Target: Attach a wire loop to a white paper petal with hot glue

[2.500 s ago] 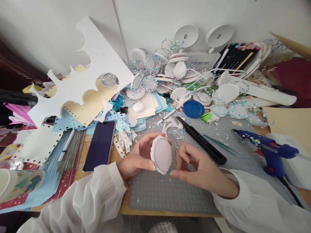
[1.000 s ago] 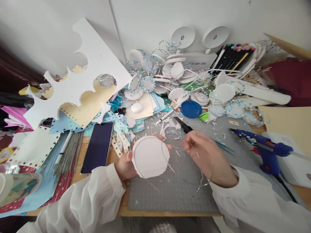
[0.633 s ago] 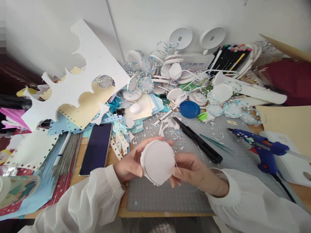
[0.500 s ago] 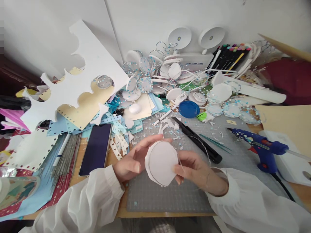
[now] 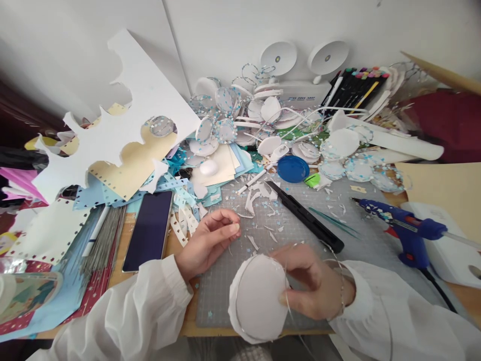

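My right hand [image 5: 306, 281] is closed round the right edge of a white foam disc [image 5: 259, 298], thumb on its face. A thin wire [image 5: 238, 301] runs along the disc's rim, and loose strands of it trail past my right fingers and wrist. The disc is tilted toward me over the front edge of the grey cutting mat [image 5: 216, 311]. Up and to the left of it, apart from the disc, my left hand [image 5: 210, 240] has thumb and forefinger pinched together. Whatever sits in that pinch is too small to make out; a fine strand shows just below it.
A black utility knife [image 5: 306, 215], teal tweezers [image 5: 332, 223] and white scraps lie on the mat. To the right rests a blue glue gun [image 5: 406, 225]; to the left, a phone [image 5: 148, 233] and a bundle of wires [image 5: 105, 240]. Wired white discs [image 5: 340, 143] pile up behind.
My left hand has let go of the disc's left side and closed into a pinch. My right hand has brought the disc down and nearer to me.
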{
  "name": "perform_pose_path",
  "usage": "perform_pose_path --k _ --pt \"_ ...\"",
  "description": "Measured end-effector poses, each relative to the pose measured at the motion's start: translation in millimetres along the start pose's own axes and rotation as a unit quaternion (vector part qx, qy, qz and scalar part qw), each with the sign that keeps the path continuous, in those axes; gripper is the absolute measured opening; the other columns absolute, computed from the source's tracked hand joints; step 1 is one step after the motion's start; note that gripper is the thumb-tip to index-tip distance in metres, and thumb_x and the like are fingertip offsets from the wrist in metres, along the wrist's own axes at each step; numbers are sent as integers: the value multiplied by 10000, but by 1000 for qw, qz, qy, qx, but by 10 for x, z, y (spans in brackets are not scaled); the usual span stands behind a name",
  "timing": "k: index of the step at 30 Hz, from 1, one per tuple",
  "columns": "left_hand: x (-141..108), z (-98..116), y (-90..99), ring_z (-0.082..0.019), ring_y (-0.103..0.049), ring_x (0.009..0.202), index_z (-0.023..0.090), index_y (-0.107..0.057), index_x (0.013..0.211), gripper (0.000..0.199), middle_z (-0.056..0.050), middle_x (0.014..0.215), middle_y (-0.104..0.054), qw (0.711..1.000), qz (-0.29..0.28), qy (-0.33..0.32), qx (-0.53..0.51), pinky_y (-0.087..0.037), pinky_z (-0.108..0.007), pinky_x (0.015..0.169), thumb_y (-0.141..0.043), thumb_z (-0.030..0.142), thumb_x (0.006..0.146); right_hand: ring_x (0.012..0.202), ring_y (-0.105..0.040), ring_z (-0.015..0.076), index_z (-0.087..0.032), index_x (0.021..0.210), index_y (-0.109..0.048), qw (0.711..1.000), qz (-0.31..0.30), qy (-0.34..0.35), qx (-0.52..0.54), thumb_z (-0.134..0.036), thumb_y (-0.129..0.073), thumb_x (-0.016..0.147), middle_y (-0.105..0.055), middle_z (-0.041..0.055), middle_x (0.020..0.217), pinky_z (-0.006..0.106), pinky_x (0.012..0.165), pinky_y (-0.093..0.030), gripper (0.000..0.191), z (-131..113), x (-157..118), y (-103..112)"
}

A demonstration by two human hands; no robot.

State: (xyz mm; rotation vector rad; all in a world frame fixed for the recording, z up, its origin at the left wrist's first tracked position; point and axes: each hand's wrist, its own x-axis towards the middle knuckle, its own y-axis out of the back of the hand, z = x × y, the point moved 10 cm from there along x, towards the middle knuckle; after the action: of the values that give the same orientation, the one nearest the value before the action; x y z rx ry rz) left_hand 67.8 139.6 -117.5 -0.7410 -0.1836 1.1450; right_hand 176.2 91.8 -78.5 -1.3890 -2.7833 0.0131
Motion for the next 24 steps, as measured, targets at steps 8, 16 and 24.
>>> perform_pose_path --k 8,16,24 --pt "-28 -12 -22 -17 -244 342 154 -634 762 258 96 413 -416 998 20 14 53 -215 -166 409 -742 386 794 565 -495 157 -185 690 -663 998 52 23 -19 -542 -594 838 -574 43 593 285 544 -453 392 -165 61 120" --pt "-30 -6 -23 -33 -124 325 163 -521 633 463 99 346 -295 1000 2 25 2 -230 -176 420 -479 504 945 416 -328 97 -220 647 -586 979 172 -25 102 -560 -724 729 -408 -49 462 250 409 -303 376 -10 41 367" --pt "-8 54 -118 -49 -449 528 152 -622 801 149 11 720 -568 998 -54 -6 -42 -373 -206 592 -674 289 830 430 -230 80 -218 584 -397 942 277 26 186 -385 -627 838 -283 -88 458 242 462 -283 381 -67 41 703"
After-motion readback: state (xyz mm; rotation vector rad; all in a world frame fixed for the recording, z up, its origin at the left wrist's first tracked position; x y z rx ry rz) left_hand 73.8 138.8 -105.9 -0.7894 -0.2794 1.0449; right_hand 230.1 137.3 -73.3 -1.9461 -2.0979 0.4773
